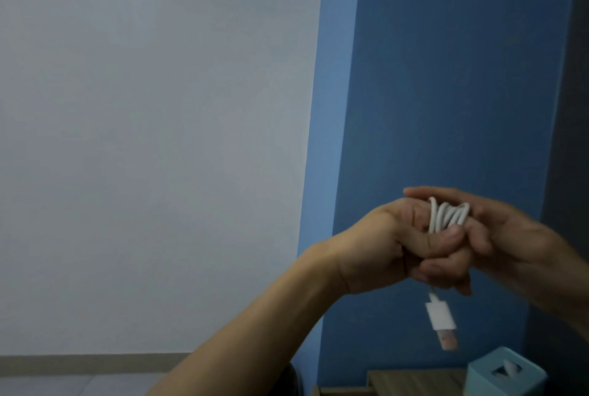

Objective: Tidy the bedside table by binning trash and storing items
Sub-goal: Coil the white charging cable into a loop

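Note:
A white charging cable (447, 217) is coiled into several loops, held up in the air in front of the blue wall. My left hand (382, 252) grips the bundle from the left, thumb pressed over the loops. My right hand (497, 236) closes around the same loops from the right, fingers overlapping my left hand. The cable's USB plug (441, 320) dangles free below both hands. Only the near corner of the wooden bedside table (414, 379) shows at the bottom.
A light blue tissue box (503, 373) stands on the table at the lower right. A white wall fills the left; a dark rounded object (294, 379) sits beside the table. A dark vertical surface runs down the right edge.

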Demonstrator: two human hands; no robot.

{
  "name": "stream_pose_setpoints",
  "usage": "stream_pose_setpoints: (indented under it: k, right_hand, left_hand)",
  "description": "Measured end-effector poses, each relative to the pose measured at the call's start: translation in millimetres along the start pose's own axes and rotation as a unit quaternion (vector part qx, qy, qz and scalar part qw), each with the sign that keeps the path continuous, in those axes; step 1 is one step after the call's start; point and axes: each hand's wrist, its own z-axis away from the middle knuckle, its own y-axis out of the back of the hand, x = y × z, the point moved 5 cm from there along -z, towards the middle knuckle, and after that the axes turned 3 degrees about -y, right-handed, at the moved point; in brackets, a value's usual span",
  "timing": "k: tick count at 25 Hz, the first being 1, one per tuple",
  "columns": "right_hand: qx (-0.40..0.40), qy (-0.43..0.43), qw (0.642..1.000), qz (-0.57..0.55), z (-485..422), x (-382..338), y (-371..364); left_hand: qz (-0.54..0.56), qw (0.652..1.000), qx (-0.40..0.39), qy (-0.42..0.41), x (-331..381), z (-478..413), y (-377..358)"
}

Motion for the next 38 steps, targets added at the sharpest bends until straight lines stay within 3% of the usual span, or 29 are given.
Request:
stream_pose_setpoints:
  k: [6, 10, 14, 17, 21, 28, 30, 34, 38]
  right_hand:
    - [0.136, 0.117, 0.97, 0.167, -1.2, -17.3, 11.2]
    - [0.21, 0.176, 0.923, 0.271, 2.7, -14.1, 4.5]
    - [0.294, 0.23, 0.814, 0.446, 10.0, -20.9, 0.4]
    - [0.325, 0.237, 0.775, 0.488, 15.0, -25.5, 4.0]
    - [0.36, 0.22, 0.756, 0.5, 13.7, -23.3, 11.0]
    - [0.377, 0.205, 0.746, 0.509, 11.1, -7.5, 12.2]
    - [0.376, 0.206, 0.746, 0.509, 10.4, -7.0, 10.3]
    - [0.365, 0.198, 0.761, 0.498, 10.2, -1.8, 6.6]
    - [0.359, 0.185, 0.791, 0.46, 11.2, 2.3, 6.5]
  left_hand:
    - [0.022, 0.999, 0.039, 0.021, 2.6, -3.8, 9.6]
    - [0.005, 0.976, 0.211, 0.049, -0.8, -9.0, 18.5]
    - [-0.052, 0.917, 0.396, -0.027, 7.4, 7.5, 45.1]
    - [-0.097, 0.934, 0.342, -0.032, 0.6, 14.0, 39.3]
    - [-0.14, 0.949, 0.282, -0.013, -4.8, 20.9, 31.4]
    - [-0.165, 0.958, 0.209, -0.107, -2.8, 22.2, 22.6]
    - [-0.199, 0.944, 0.234, -0.121, -6.9, 22.2, 29.1]
    - [-0.371, 0.861, 0.314, -0.152, -9.3, 24.8, 37.5]
    - [-0.322, 0.873, 0.322, -0.176, -15.3, 23.2, 29.8]
